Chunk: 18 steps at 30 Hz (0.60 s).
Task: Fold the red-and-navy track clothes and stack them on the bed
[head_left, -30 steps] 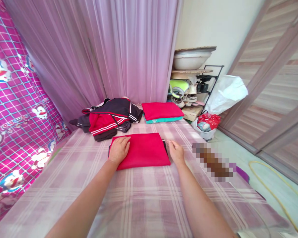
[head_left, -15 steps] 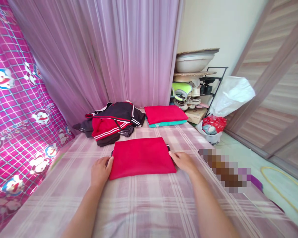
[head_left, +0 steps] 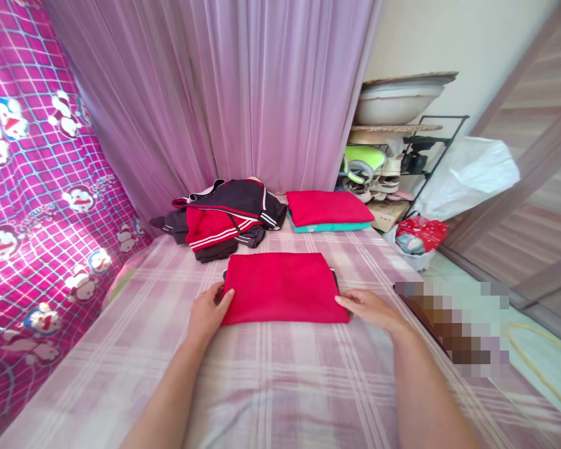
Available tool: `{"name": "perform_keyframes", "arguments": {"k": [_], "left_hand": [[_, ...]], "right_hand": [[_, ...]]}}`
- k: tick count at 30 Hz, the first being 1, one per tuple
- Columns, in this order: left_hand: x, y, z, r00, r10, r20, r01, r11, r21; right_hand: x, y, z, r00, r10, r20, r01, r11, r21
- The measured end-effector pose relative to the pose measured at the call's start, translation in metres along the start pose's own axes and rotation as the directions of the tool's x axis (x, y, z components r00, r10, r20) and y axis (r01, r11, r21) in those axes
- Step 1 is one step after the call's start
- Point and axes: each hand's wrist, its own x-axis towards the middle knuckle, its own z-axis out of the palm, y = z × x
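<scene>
- Folded red garment (head_left: pixel 283 287) lies flat on bed (head_left: pixel 280 386), approx ctr of view, long side facing the wearer; dark fabric w/ white trim (head_left: pixel 335 279) peeks out at R edge, a bit at L too.
- L hand (head_left: pixel 210 315): on L edge near front corner, thumb on top, other fingers round the side, so narrow grip on cloth; fingertips underneath hidden.
- R hand (head_left: pixel 367 308): on R edge near front corner, digits close together, pinching the edge; underside n/v.
- Both forearms come in from bottom of frame, hands approx level w/ each other.
- Behind, L: loose clothes pile (head_left: pixel 229 215), dark + red w/ white stripes, rumpled, apart from the folded pc.
- Behind, R: 2nd red folded pc (head_left: pixel 330 207) stacked on teal folded pc (head_left: pixel 331 227), just beside pile.
- Bkgd: purple curtain (head_left: pixel 280 93), pink cartoon-print cloth (head_left: pixel 28 206) far L; R side has black rack (head_left: pixel 444 116) w/ shoes, pale basin (head_left: pixel 397 105) up top, white bag (head_left: pixel 472 174) next to it.
- Pixelated patch at R edge of bed, can't ID.
</scene>
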Motion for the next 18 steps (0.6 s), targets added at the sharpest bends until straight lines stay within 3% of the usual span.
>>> {"name": "perform_keyframes", "arguments": {"k": [10, 18], "left_hand": [[-0.002, 0.009, -0.006, 0.991, -0.130, 0.011, 0.131, 0.991, -0.028], [-0.004, 0.008, -0.002, 0.980, -0.181, 0.078, 0.197, 0.909, -0.367]], "right_hand": [[-0.001, -0.010, 0.002, 0.999, 0.037, -0.014, -0.036, 0.999, 0.038], [0.007, -0.006, 0.016, 0.991, -0.018, -0.131, 0.036, 0.990, 0.139]]}}
